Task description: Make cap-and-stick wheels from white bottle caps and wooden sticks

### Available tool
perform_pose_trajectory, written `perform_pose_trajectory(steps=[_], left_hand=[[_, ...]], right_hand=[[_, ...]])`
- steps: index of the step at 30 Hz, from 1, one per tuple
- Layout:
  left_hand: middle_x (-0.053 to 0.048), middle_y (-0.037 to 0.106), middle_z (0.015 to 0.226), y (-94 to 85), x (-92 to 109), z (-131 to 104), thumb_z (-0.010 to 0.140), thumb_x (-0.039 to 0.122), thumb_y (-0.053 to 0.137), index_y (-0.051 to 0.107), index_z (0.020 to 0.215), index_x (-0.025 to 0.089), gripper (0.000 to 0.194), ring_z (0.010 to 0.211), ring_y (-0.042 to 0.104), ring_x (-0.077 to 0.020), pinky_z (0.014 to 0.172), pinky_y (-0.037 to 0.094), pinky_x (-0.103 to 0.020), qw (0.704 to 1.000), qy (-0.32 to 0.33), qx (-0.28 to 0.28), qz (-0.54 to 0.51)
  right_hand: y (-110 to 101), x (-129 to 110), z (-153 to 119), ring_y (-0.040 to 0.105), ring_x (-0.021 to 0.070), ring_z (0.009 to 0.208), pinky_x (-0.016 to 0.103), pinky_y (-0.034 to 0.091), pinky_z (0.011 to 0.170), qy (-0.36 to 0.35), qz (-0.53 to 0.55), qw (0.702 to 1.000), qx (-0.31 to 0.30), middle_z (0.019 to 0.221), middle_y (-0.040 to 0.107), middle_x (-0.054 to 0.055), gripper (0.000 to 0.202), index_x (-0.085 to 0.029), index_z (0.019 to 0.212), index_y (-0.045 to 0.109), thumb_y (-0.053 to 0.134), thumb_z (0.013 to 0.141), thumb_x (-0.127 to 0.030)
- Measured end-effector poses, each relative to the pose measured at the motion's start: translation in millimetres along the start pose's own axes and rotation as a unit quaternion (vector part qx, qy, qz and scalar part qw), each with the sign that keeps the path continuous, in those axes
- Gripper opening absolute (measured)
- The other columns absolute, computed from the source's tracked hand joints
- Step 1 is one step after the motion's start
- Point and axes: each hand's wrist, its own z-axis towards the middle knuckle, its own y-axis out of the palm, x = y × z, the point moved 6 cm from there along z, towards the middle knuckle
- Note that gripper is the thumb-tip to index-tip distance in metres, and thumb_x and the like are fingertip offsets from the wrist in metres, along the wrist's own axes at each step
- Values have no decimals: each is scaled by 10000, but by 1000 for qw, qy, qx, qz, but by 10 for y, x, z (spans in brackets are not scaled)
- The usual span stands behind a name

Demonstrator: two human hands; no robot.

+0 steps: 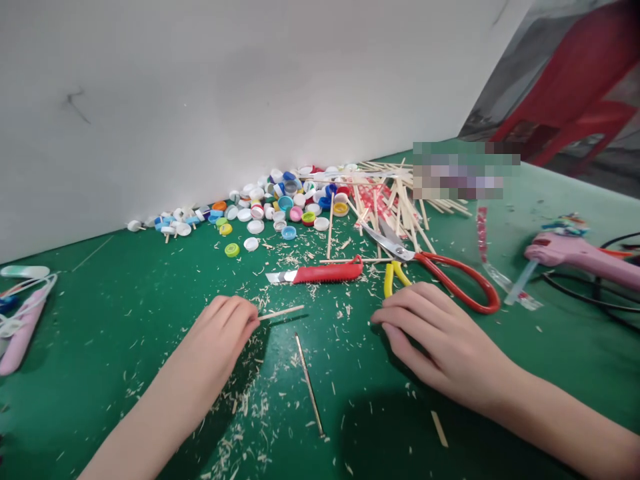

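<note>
My left hand (224,333) is closed, pinching a short thin wooden stick (287,311) that points right, just above the green table. My right hand (435,333) is low over the table with fingers stretched out and thumb apart; nothing shows in it. Its knuckles partly hide a yellow-handled tool (389,280), and I cannot tell whether they touch. Beyond the hands lies a red box cutter (327,272), its blade out to the left. Red-handled scissors (457,270) lie partly open nearby. Between the hands rests a long metal nail (310,385).
Many bottle caps (285,203) are heaped against the white wall (225,100), beside a pile of wooden sticks (407,210). A pink glue gun (565,250) with black cable lies right. Another pink tool (25,330) with white cord is left. Wood shavings litter the green table (125,287).
</note>
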Motion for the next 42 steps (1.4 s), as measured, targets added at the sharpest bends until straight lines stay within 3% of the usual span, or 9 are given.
perform_pose_trajectory(steps=[4,8,12,18,24,29,33,38,42], left_hand=[[-16,722,944,-45,-199,-288,1015,411,459,636,1045,335,195,821,709,-208,642,585,-318,997,-59,20,-47],[-13,756,1069,1,-342,-481,994,446,493,608,1239,418,272,912,760,-229,673,642,-324,992,-99,36,-72],[25,765,1128,39,-376,-627,987,487,469,624,1207,490,269,992,764,-231,706,672,-336,982,-145,69,-103],[0,739,1219,131,-441,-760,969,522,497,653,1198,467,283,1025,765,-256,682,695,-347,957,-221,56,-178],[-39,747,1094,61,-358,-739,976,441,536,516,1363,441,387,969,778,-227,752,705,-320,942,-201,103,-248],[-26,749,1059,61,-336,-743,983,442,523,558,1203,385,229,1007,772,-205,823,695,-309,940,-206,118,-246],[-12,760,1093,88,-356,-726,993,457,493,604,1077,372,164,1045,761,-202,792,689,-299,945,-205,85,-240],[6,777,993,-15,-300,-687,1001,478,446,662,950,365,249,966,759,-208,694,671,-305,945,-217,83,-230],[8,761,977,-81,-208,-589,957,490,525,696,892,332,242,918,750,-195,749,651,-298,939,-219,97,-247]], right_hand=[[36,72,37,586,164,860,330,509,797,21,-38,999,-22,931,688,54,141,-170,979,635,495,1002,-169],[77,167,117,601,201,930,374,507,838,48,-118,991,-51,1019,692,89,190,-156,1035,658,481,1018,-225],[203,177,280,584,271,1092,444,492,929,14,-197,974,-108,1171,675,132,305,-129,1161,659,438,1038,-298],[593,171,503,566,275,1122,428,459,972,-13,-177,967,-181,1227,660,121,351,-125,1243,635,523,1020,-372],[715,106,474,586,243,946,390,454,854,-23,-185,967,-176,1039,668,106,286,-113,1113,652,432,1035,-278],[645,86,411,605,187,827,320,437,723,-6,-163,974,-160,936,664,75,265,-140,1008,629,377,1027,-220],[602,58,404,599,158,703,288,291,541,3,-178,974,-139,854,657,59,302,-139,996,623,341,1059,-227],[526,-4,409,541,122,600,297,247,520,-10,-167,982,-85,735,630,30,380,-146,938,627,321,1100,-304],[551,86,339,512,115,559,292,229,509,24,-146,982,-114,780,685,52,390,-143,985,626,281,1100,-281]])
